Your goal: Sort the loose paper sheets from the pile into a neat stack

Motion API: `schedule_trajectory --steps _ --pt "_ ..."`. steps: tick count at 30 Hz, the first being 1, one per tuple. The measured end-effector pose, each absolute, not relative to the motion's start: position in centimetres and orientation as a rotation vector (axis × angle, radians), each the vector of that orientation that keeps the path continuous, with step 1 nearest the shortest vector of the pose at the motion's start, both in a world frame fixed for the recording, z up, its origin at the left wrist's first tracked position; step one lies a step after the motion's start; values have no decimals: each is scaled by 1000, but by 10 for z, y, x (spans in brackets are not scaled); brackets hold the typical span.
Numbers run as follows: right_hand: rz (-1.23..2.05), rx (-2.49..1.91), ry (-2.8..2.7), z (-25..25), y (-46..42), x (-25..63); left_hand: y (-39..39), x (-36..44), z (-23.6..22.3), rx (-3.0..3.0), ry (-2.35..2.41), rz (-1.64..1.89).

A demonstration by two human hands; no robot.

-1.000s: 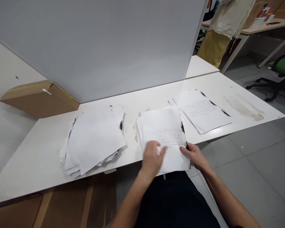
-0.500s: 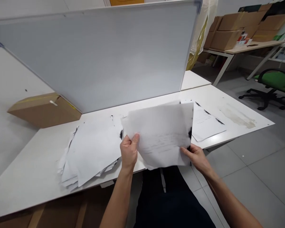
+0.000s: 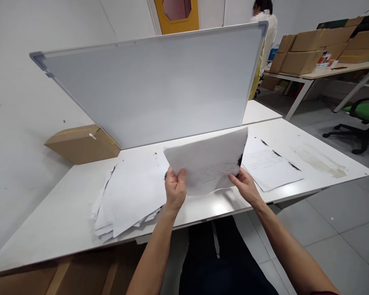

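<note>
Both my hands hold a thin stack of white printed sheets (image 3: 207, 162) upright above the white table (image 3: 49, 221). My left hand (image 3: 175, 190) grips the stack's lower left edge with the thumb in front. My right hand (image 3: 246, 186) pinches the lower right corner, near a black smudge. A messy pile of white sheets (image 3: 129, 198) lies on the table to the left of my left hand. A smaller, neater stack of printed pages (image 3: 269, 164) lies to the right.
A large whiteboard (image 3: 153, 86) stands tilted on the table behind the papers. A cardboard box (image 3: 81, 143) rests at the back left by the wall. A person stands far back by a desk with boxes (image 3: 307, 51). A green chair (image 3: 364, 116) stands at right.
My hands lifted the sheets off the table edge and raised them upright in front of the whiteboard. My left hand moved from lying flat on top to gripping the left edge.
</note>
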State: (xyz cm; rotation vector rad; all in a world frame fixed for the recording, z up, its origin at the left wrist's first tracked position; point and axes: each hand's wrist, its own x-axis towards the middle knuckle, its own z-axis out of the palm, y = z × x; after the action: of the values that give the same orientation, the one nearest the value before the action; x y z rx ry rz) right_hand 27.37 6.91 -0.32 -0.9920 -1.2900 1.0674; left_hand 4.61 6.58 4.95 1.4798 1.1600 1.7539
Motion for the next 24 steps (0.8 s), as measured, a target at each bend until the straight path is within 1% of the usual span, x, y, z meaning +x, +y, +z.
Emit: schedule_trajectory --steps 5,9,12,14,15,17,19,21,24 --pt "1009 -974 -1282 -2 71 276 68 46 51 1498 1184 1782" --pt "1094 -1118 -1360 -9 70 280 65 47 47 1424 1214 1789" --pt "1103 -1214 -1389 -1 62 283 57 48 59 1399 1206 1870" --pt "1074 -1254 -1349 9 54 285 51 48 67 1362 1198 1860" --pt "1076 -1278 -1323 13 49 287 48 47 69 1339 1196 1791" --pt "1125 -1370 -1304 16 39 294 42 44 61 1278 1190 1510" --pt "1211 -1510 -1338 10 26 302 33 41 39 1210 1194 1142" --pt "1314 -1632 -1385 -2 11 312 22 38 10 1174 1247 847" --pt "1478 -1692 -1383 -20 -11 325 6 38 -23 1197 1326 634"
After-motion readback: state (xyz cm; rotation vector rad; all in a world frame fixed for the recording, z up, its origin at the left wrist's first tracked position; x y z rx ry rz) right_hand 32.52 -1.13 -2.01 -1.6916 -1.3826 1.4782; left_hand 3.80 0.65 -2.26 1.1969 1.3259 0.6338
